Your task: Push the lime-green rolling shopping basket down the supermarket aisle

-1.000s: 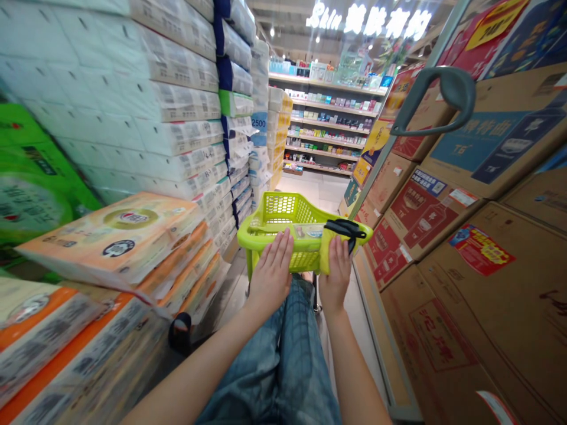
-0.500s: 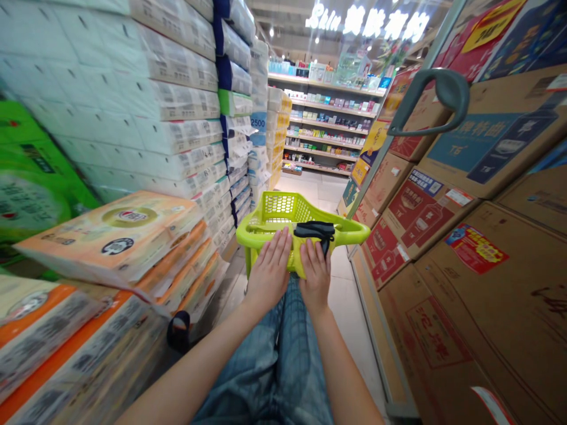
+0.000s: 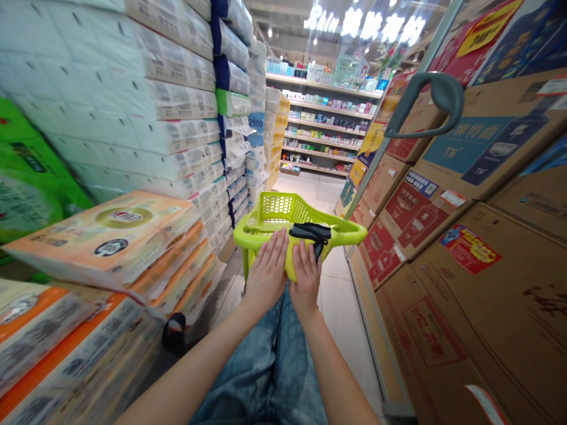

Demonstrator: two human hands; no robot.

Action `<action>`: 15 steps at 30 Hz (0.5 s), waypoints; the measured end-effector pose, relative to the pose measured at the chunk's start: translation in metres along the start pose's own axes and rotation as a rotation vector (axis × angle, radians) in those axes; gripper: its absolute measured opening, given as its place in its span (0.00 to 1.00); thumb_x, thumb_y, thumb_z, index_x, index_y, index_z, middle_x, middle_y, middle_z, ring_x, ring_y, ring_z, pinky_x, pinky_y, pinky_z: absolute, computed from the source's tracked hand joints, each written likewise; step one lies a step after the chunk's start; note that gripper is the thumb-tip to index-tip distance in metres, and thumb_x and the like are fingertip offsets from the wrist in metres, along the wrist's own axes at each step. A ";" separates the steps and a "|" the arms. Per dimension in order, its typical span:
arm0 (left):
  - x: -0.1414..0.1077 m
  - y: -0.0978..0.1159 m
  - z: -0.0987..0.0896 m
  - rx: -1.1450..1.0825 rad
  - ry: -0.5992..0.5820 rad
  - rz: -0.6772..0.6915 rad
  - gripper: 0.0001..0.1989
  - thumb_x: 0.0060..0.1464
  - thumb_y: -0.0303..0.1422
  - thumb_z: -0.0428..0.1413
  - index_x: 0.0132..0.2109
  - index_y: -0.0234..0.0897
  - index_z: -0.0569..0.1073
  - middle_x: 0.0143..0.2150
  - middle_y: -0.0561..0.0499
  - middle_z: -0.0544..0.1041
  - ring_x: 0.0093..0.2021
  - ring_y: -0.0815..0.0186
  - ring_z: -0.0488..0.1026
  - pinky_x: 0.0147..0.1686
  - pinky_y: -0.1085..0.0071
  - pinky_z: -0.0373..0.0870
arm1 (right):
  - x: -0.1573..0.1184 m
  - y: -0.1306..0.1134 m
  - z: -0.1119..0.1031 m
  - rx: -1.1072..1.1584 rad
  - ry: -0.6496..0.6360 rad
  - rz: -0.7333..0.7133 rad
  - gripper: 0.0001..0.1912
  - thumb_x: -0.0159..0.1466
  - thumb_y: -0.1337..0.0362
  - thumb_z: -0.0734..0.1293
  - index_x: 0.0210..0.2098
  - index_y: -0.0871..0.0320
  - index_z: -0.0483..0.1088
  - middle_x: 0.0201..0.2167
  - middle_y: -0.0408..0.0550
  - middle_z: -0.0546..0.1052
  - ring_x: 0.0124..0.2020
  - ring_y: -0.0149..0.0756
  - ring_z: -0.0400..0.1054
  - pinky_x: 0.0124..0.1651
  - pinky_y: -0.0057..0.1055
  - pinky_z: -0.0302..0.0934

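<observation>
A lime-green plastic shopping cart basket [image 3: 305,209] with pierced sides stands in front of me, its near rim facing my hands. My left hand [image 3: 267,268] lies with straight fingers against the left part of that near rim. Over a yellow pouch with a black top and strap [image 3: 310,232], at the cart's near edge, rests my right hand [image 3: 305,277]. Its fingers stretch upward across the yellow side. Both palms face away and are hidden, as is the pouch's underside.
Stacked tissue packs [image 3: 181,97] rise on the left, with orange tissue packs [image 3: 106,227] lower and nearer. Cardboard cartons [image 3: 478,307] line the right side beside a grey handle [image 3: 454,106]. A tiled floor [image 3: 305,183] leads to goods shelves [image 3: 325,121] ahead.
The view has shifted slightly, with the cart and surroundings a little further left. My right hand and the pouch have moved slightly left along the rim. My left hand keeps its pose.
</observation>
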State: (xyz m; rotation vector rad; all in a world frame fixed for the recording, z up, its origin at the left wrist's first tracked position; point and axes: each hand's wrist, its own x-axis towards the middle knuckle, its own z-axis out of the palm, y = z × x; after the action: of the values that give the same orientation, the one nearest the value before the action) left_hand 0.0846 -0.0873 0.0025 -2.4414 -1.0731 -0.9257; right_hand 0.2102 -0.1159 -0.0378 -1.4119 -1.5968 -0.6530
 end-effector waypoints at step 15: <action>0.001 0.002 0.003 -0.028 0.010 -0.006 0.41 0.56 0.26 0.48 0.73 0.26 0.40 0.74 0.41 0.46 0.74 0.56 0.42 0.70 0.57 0.46 | 0.005 0.035 -0.009 0.072 0.192 0.274 0.35 0.66 0.74 0.52 0.72 0.56 0.45 0.71 0.54 0.54 0.73 0.44 0.42 0.71 0.54 0.46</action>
State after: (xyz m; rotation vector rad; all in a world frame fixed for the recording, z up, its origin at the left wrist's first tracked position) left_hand 0.0878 -0.0867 0.0012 -2.4549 -1.0718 -0.9605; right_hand 0.2469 -0.1137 -0.0347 -1.4358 -1.2384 -0.5453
